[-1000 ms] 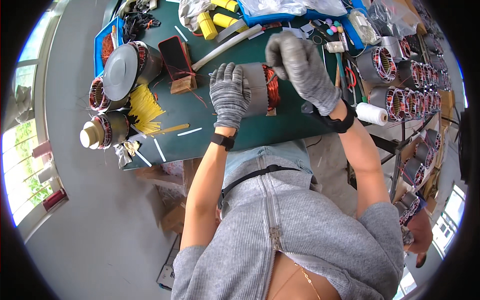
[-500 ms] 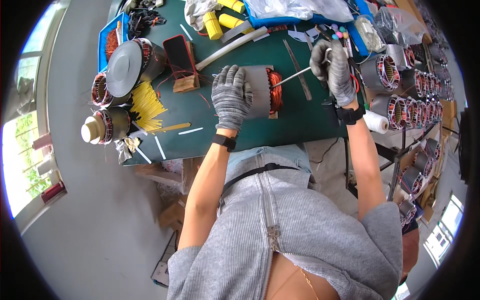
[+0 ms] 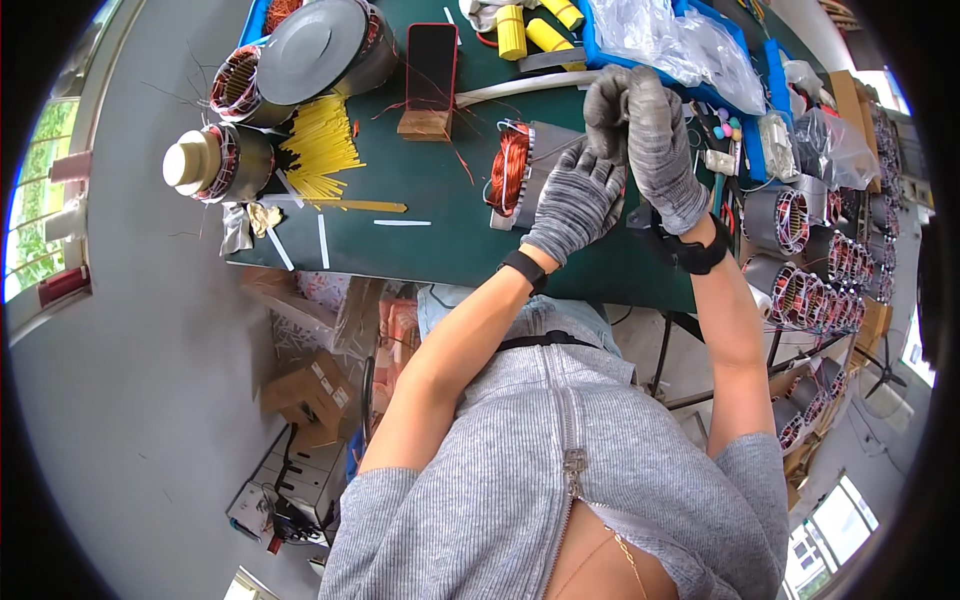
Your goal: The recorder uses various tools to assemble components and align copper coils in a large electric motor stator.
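Observation:
A grey cylindrical motor stator (image 3: 548, 165) lies on its side on the green table, with copper windings (image 3: 511, 168) laced in white cord showing at its left end. My left hand (image 3: 580, 203), in a grey striped knit glove, rests flat on the stator's near right side, fingers stretched out. Close above it, my right hand (image 3: 655, 145), gloved alike, is curled at the stator's right end. Whatever its fingers pinch is hidden. A thin pale line crosses the stator's top; whether it is cord I cannot tell.
A phone (image 3: 431, 68) leans on a wooden block (image 3: 425, 124). Yellow strips (image 3: 322, 150) and more stators (image 3: 232, 160) sit at the left. A white tube (image 3: 525, 87) lies behind. Blue trays (image 3: 755, 50) with plastic bags stand at the far right; stators (image 3: 780, 220) fill a rack.
My right hand has moved left, up against the stator's right end. My left hand has shifted to its near right side. The stator's left end now shows, and the view has shifted.

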The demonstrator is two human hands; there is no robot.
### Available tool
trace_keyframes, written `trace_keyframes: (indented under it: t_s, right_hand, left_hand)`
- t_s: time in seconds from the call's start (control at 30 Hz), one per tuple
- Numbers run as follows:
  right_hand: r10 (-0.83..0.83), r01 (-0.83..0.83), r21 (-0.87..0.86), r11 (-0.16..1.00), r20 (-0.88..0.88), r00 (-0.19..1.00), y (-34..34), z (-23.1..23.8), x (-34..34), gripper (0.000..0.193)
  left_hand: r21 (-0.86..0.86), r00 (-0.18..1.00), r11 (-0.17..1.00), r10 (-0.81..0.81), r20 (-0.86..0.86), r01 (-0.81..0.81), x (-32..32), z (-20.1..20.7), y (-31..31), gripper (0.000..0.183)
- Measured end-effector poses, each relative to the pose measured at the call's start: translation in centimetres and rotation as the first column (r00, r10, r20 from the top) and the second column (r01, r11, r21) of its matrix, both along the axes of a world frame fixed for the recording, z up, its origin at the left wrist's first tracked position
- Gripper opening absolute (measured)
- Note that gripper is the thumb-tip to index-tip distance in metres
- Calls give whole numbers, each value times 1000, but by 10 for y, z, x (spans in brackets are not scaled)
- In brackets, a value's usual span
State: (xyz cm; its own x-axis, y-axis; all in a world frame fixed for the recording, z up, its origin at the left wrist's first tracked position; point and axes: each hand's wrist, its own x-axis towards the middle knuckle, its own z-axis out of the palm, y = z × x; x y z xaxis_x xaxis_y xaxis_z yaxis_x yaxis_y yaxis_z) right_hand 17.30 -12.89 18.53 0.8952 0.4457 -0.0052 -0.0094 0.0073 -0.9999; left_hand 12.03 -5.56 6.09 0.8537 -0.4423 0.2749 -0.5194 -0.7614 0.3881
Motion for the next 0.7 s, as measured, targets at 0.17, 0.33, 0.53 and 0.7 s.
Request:
trace_keyframes:
  t_s: [0.17, 0.33, 0.53, 0.7]
  right_hand:
    - [46, -43, -93, 995, 35, 998, 9, 11, 0, 55]
    - [35, -38, -139, 990, -18, 999, 16, 9, -12, 49]
    - [394, 229, -524, 820, 809, 437, 70, -13, -1, 18]
    - [474, -126, -773, 622, 243, 846, 164, -24, 26, 50]
  left_hand:
    - [-153, 998, 988, -32, -51, 24, 0, -3, -7, 32]
    - [-169, 999, 986, 15, 49, -6, -1, -23, -3, 25]
    - [-237, 994, 966, 87, -65, -100, -3, -35, -10, 40]
    - [-60, 975, 997, 59, 216, -47, -8, -51, -17, 52]
